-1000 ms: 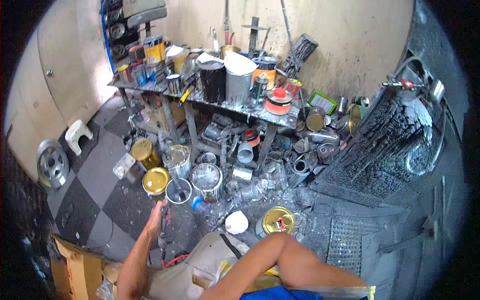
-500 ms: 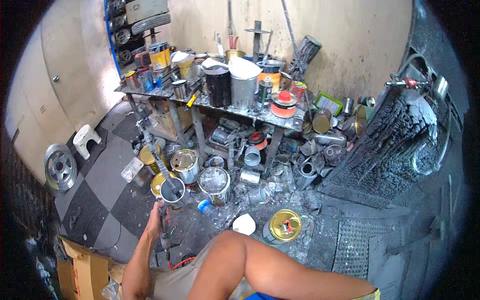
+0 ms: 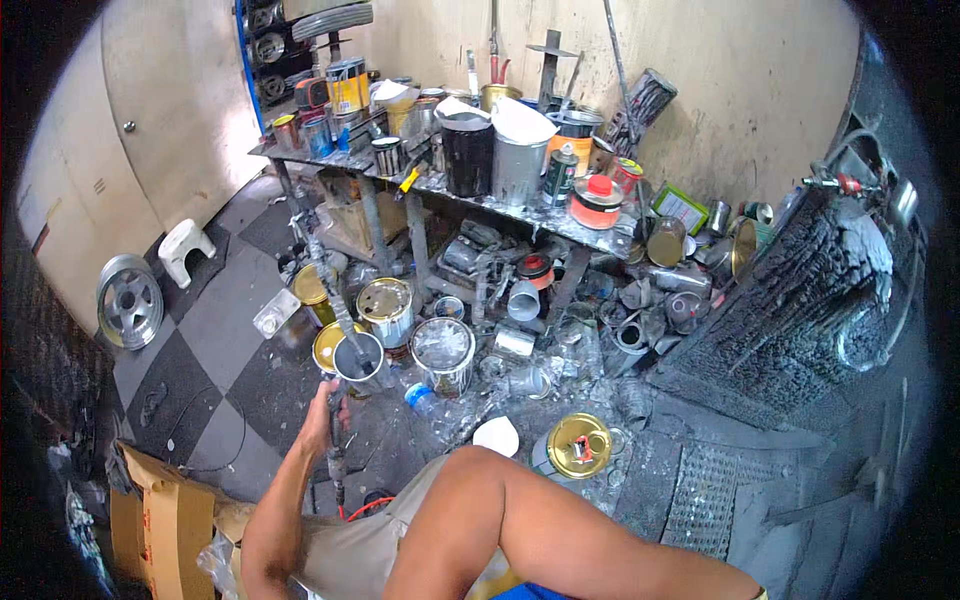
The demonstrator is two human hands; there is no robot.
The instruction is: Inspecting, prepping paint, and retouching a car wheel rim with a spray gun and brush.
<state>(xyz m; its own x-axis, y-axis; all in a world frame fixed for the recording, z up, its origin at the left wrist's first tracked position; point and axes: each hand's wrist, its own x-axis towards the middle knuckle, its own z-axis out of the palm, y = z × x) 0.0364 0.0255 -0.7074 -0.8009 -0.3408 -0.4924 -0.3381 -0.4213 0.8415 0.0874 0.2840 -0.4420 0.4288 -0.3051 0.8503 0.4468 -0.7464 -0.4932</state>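
Note:
My left hand is closed on a paint-crusted tool, which has a red hose at its lower end. Just beyond the fingers stands a grey pot; a crusted rod slants down to its mouth, and whether it joins the tool I cannot tell. Lidded tins and a plastic bottle with a blue cap surround the pot. My bare bent limb fills the lower centre and right, over grey cloth. My right hand is not in view.
A cluttered bench holds cans and cups, with debris piled beneath. A wheel rim and white stool stand left, cardboard lower left. At right are a crusted panel and a yellow-lidded tin.
The view has shifted, moving the surroundings right in the picture. My left hand appears slightly higher, still on the tool. The bent limb at lower right has changed angle since a second ago.

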